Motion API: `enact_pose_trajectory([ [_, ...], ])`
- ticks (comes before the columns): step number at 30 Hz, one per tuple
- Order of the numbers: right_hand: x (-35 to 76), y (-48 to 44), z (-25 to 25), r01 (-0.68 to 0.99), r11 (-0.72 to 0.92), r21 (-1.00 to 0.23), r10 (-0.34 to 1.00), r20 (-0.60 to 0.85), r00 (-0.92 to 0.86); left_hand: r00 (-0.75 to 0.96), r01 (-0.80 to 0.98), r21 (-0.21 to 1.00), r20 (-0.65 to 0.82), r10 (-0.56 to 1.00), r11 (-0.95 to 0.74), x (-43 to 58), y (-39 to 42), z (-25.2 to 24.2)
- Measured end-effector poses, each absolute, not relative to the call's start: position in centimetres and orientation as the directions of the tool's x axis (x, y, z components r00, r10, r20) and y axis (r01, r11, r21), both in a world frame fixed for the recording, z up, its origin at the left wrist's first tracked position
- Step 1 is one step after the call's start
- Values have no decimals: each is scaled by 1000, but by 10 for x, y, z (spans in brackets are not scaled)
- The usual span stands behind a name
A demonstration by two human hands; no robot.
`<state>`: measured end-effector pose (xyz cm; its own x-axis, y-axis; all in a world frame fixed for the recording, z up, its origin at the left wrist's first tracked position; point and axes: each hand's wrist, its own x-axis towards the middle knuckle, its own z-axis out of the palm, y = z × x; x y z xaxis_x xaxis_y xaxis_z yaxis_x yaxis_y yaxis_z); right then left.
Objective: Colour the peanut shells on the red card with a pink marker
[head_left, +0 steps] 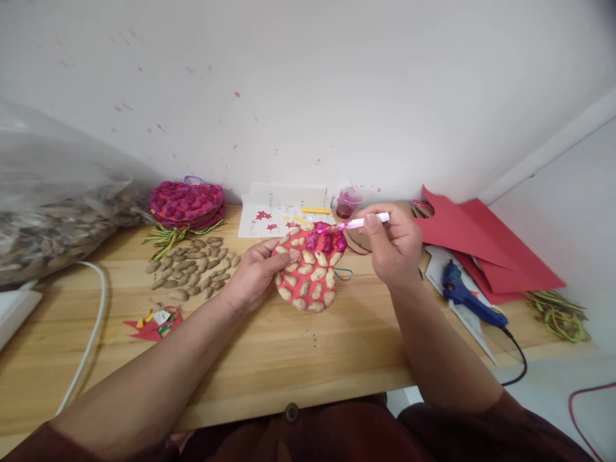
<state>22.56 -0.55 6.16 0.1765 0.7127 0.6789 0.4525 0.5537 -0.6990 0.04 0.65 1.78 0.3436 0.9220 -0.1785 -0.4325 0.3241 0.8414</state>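
Observation:
My left hand [262, 266] grips the left edge of a red cutout [304, 256] covered with peanuts, its thumb lying on top. The cutout is held tilted above the table. Several peanuts at its upper right are painted shiny magenta; the others are bare tan. In my right hand [392, 247] is a white-handled paintbrush [359, 222], pinched between thumb and fingers. Its magenta-stained end touches the cutout's top edge. Behind the brush stands a small clear cup [348, 202] with dark magenta paint. A thin blue-green loop [343, 274] sticks out at the cutout's right.
Loose peanuts [195, 266] are spread at left, before a stack of magenta-painted pieces [187, 204]. A plastic bag of peanuts [58, 218] fills the far left. Red sheets [495, 244] and a blue glue gun [469, 298] with a cord lie right. Paper scraps [156, 323] lie near my left forearm.

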Motion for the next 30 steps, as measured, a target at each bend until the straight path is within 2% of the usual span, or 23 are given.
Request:
enact_pose_trajectory([
  [10, 224, -5, 60, 439, 550, -711, 723, 668, 175, 349, -436, 834, -189, 918, 337, 0, 6, 17],
  [21, 227, -12, 57, 510, 595, -621, 689, 721, 74, 321, -473, 810, -209, 924, 348, 0, 9, 16],
  [30, 223, -11, 55, 509, 586, -631, 702, 709, 70, 308, -478, 798, -239, 921, 367, 1, 10, 19],
])
